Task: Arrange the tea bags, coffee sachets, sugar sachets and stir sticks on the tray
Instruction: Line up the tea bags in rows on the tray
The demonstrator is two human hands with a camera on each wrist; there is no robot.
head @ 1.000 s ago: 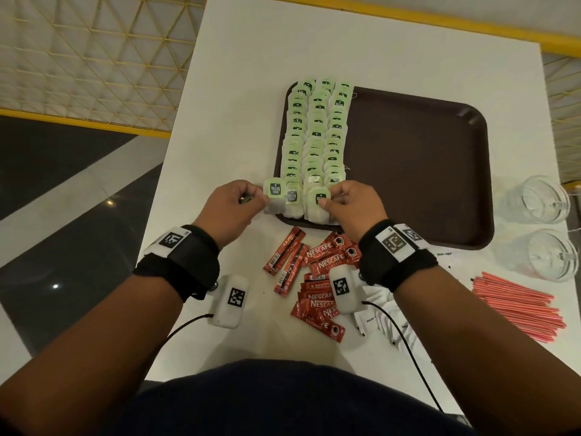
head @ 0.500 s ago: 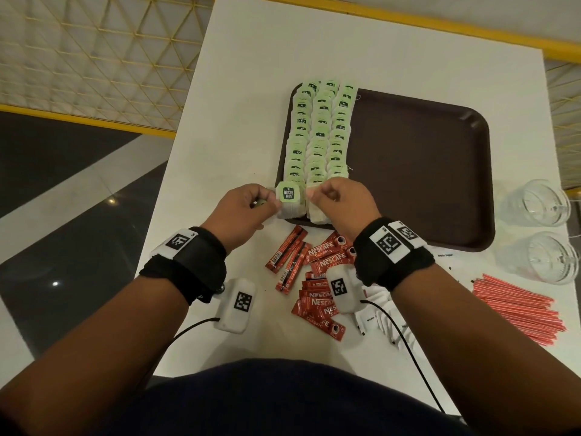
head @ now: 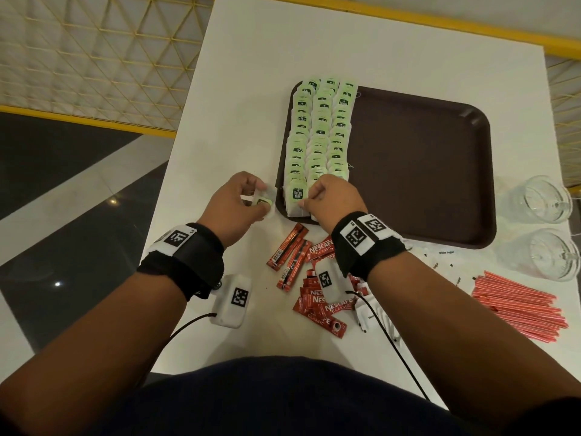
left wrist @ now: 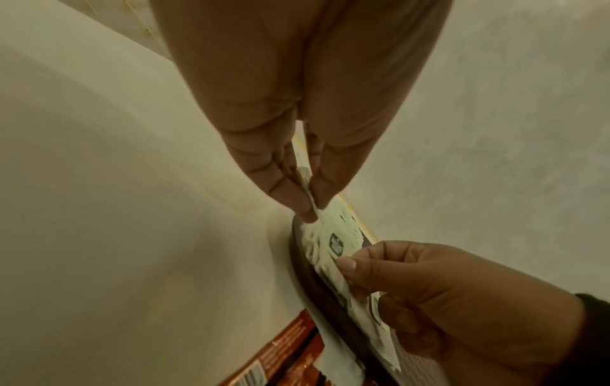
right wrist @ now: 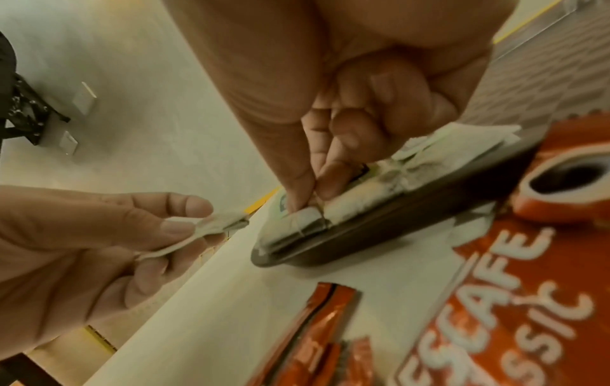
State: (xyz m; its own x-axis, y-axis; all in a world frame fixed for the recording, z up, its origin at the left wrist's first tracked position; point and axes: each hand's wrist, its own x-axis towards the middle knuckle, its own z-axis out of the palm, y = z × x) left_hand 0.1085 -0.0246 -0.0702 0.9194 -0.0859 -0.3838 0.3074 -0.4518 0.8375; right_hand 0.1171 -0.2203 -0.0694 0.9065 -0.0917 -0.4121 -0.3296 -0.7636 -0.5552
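Note:
A brown tray (head: 421, 171) lies on the white table, with three columns of green-tagged tea bags (head: 317, 133) along its left side. My right hand (head: 309, 198) pinches a tea bag (head: 296, 196) at the tray's near-left corner, and the bag rests on the tray rim (right wrist: 307, 216). My left hand (head: 256, 196) pinches another tea bag (head: 267, 196) above the table, just left of the tray. Red coffee sachets (head: 314, 278) lie scattered below the tray. White sugar sachets (head: 367, 316) are partly hidden under my right wrist. Red stir sticks (head: 518, 303) lie at the right.
Two clear glasses (head: 547, 199) (head: 540, 256) stand at the table's right edge. The table's left edge (head: 176, 171) runs close to my left hand, with a yellow mesh railing (head: 94, 58) beyond it. The tray's right part holds nothing.
My left hand has drawn away to the left, off the tray, with one tea bag. My right hand stays at the tray's near-left corner, holding its tea bag.

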